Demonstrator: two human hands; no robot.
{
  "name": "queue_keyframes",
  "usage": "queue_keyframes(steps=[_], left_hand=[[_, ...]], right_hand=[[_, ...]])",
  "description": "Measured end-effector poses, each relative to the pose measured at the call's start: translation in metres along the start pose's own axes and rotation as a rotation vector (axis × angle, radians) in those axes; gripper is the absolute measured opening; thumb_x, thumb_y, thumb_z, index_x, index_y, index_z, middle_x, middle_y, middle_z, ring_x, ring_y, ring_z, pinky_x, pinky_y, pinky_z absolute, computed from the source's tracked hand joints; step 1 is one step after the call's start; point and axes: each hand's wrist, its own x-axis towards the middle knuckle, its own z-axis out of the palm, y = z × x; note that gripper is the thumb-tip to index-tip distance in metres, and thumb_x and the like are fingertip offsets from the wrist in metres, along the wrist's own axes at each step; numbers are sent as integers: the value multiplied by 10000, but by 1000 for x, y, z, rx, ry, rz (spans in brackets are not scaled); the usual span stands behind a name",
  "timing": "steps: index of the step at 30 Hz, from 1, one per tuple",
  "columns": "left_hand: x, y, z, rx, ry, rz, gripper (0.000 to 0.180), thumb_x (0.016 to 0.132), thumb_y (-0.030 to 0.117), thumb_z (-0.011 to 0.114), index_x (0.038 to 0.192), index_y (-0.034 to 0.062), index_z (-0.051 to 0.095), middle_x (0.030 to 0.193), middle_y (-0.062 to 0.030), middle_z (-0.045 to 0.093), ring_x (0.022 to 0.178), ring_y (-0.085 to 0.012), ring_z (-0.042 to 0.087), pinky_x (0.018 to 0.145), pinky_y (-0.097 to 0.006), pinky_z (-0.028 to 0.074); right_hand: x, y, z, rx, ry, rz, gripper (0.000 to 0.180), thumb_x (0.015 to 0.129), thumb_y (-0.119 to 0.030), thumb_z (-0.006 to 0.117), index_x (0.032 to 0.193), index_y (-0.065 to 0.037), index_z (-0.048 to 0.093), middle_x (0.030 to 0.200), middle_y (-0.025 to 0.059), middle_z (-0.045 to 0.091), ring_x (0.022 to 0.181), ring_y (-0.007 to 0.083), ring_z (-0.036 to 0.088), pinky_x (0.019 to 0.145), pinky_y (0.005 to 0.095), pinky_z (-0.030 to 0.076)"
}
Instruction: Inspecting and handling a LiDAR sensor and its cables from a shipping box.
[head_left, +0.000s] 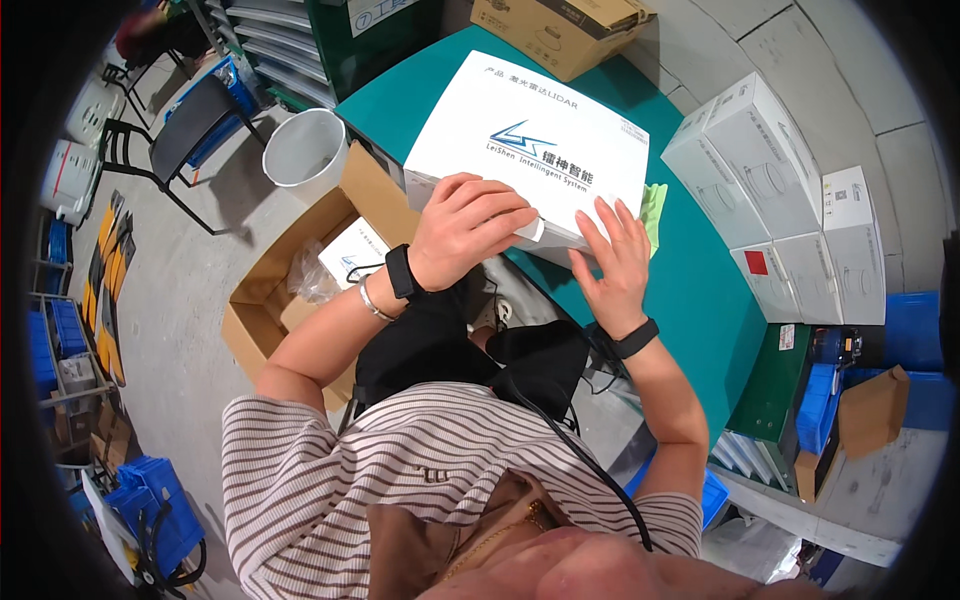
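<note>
A white cardboard box [540, 120] with blue and black print lies on the green table [725, 330], its lid down. My left hand [468, 232] is at the box's near edge, fingers bent and held together, at a small white flap [533, 230] that sticks out by the fingertips. Its thumb is hidden. My right hand [618, 262] rests at the near right corner, fingers apart and stretched over the lid, holding nothing. A light green sheet [655, 215] shows beside the box's right side.
An open brown carton [250, 310] left of my legs holds a smaller white box [352, 248] and clear plastic. Beyond it are a grey bin [305, 150] and black chair [195, 130]. White boxes [765, 160] stand stacked at right; a brown box [565, 30] lies at the far edge.
</note>
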Motion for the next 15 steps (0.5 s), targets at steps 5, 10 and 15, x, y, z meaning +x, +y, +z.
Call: queue_keyframes(steps=[5,10,15], left_hand=[[-1,-1,1,-20,6,-17,375,663,164,763,1026,114,681,1030,-12,629,981,-198,571,855,-365,418],[-9,-6,-5,31,76,11,335,657,172,745,981,112,682,972,10,636,940,-173,580,818,-337,432],[-2,-4,14,17,164,41,198,709,155,671,903,131,698,912,21,648,894,-144,604,755,-302,417]], right_hand=[[0,-3,1,14,8,21,536,727,-125,736,1239,-214,607,1327,69,534,1252,323,462,1012,493,341],[4,-6,7,31,-2,-13,522,732,-111,730,1234,-183,606,1328,75,530,1244,333,461,1017,485,350],[-2,-2,-2,-9,-21,2,462,781,-76,693,1232,-103,597,1327,127,527,1268,367,433,1037,478,340]])
